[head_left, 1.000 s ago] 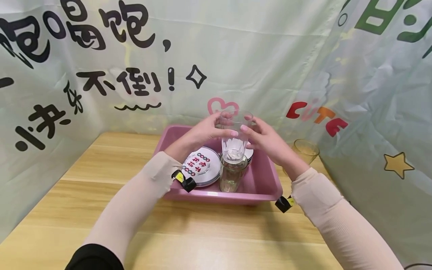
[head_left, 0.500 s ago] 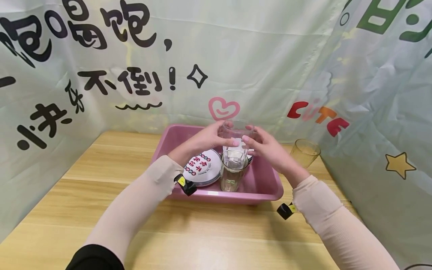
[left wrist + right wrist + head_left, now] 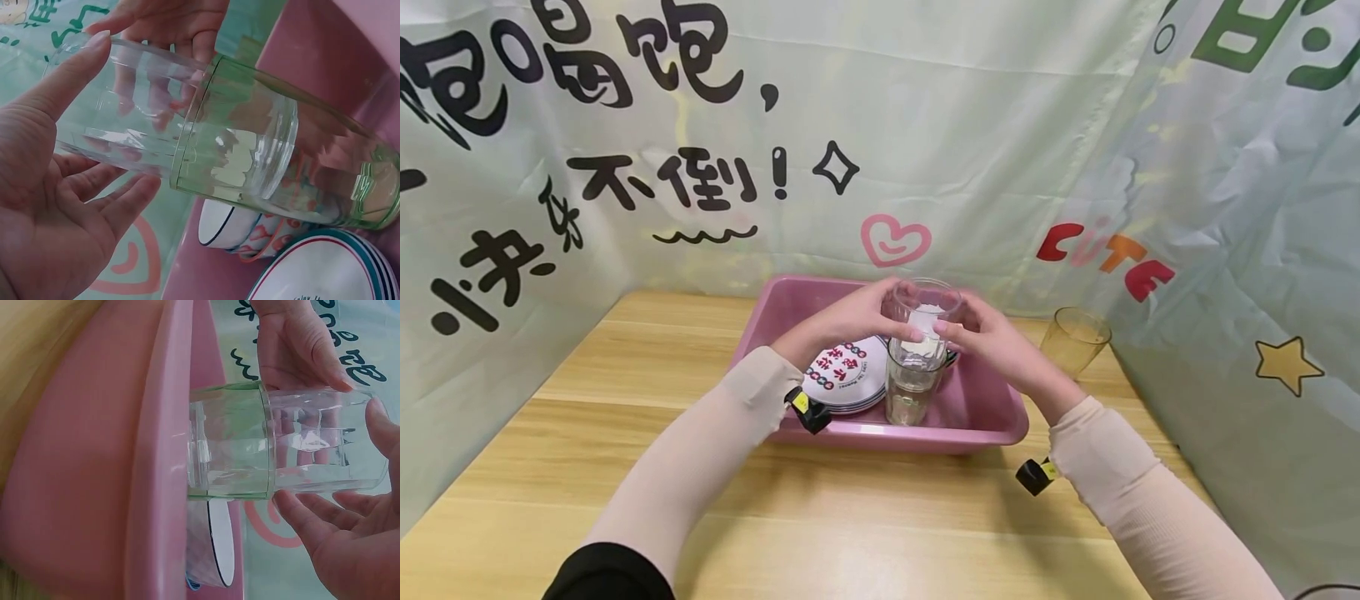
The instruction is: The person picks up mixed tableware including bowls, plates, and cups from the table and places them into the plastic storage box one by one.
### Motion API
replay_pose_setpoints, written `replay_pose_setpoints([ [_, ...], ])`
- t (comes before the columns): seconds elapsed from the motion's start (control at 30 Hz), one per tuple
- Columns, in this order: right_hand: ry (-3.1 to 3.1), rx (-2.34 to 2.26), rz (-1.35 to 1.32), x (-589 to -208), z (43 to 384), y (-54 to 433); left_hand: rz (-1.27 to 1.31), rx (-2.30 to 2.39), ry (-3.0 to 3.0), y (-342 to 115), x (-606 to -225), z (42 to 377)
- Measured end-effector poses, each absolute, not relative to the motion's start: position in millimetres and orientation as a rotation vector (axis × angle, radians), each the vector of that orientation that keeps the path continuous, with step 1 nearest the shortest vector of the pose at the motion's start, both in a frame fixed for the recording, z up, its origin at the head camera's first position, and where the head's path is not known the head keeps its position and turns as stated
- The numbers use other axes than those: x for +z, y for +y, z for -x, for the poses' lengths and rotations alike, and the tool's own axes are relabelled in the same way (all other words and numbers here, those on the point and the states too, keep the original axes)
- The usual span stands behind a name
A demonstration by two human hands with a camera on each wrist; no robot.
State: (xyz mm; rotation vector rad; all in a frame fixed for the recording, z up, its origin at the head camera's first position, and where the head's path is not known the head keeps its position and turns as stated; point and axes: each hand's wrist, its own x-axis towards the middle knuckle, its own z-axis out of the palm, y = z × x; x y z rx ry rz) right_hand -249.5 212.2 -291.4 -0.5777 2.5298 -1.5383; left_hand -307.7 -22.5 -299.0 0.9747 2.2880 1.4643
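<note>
Both hands hold a clear drinking glass (image 3: 140, 140) upright by its upper part. My left hand (image 3: 867, 312) grips its left side and my right hand (image 3: 996, 342) its right side, thumbs toward me. Below, a green-tinted drinking glass (image 3: 910, 402) stands in the pink basin (image 3: 988, 437). The lower part of the clear glass sits inside the green one, as both wrist views show. Left of the glasses lies a stack of white plates (image 3: 848, 377) with red print. Behind them, patterned bowls (image 3: 219, 224) are partly hidden.
An amber glass (image 3: 1077, 340) stands on the wooden table (image 3: 880, 517) right of the basin, partly behind my right forearm. A printed cloth (image 3: 1000, 133) hangs close behind and along both sides. The basin's raised rim surrounds the dishes.
The clear glass has moved down with both hands, from above the green glass's rim to partway inside it. The basin, plates and amber glass have stayed put.
</note>
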Motion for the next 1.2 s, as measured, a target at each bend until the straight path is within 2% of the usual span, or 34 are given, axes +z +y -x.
replay_pose_setpoints([
  [0.6, 2.625, -1.340, 0.576, -296, 245, 216, -1.104, 1.197, 2.397, -23, -303, 302],
  [1.2, 2.666, -1.285, 0.594, -301, 240, 217, -1.106, 1.103, 2.464, -25, -309, 299],
])
